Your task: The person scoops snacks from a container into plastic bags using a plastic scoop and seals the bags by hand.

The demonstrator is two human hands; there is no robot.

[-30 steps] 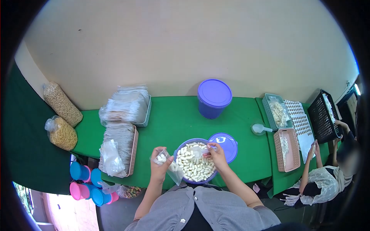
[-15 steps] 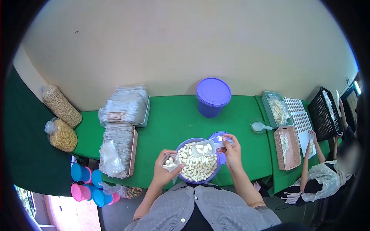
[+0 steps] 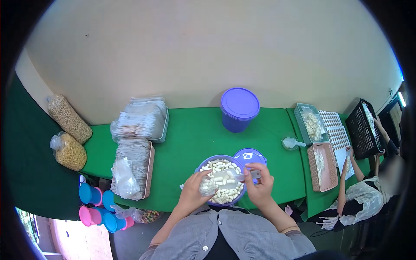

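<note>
A purple tub (image 3: 200, 166) full of white, capsule-shaped pieces stands at the table's front edge. Over its left side my left hand (image 3: 194, 190) is closed around a clear plastic bag (image 3: 208, 185) with some pieces in it. My right hand (image 3: 259, 184) grips the handle of a translucent scoop (image 3: 227, 177), which lies level above the tub and holds several pieces. The scoop's front end is at the bag's mouth. Behind my right hand a purple lid (image 3: 250, 156) lies on the green cloth, partly covered by the hand.
A lidded purple bucket (image 3: 240, 110) stands near the wall. Baskets of stacked bags (image 3: 138, 125) are at left, beside two filled sacks (image 3: 69, 119). At right are a small scoop (image 3: 294, 143), two baskets (image 3: 323, 168), a black crate (image 3: 365, 130) and people (image 3: 364, 201) at work.
The scoop has come up out of the tub loaded with pieces, then moved left to the bag. My left hand has shifted right over the tub, turning the bag's mouth to the scoop.
</note>
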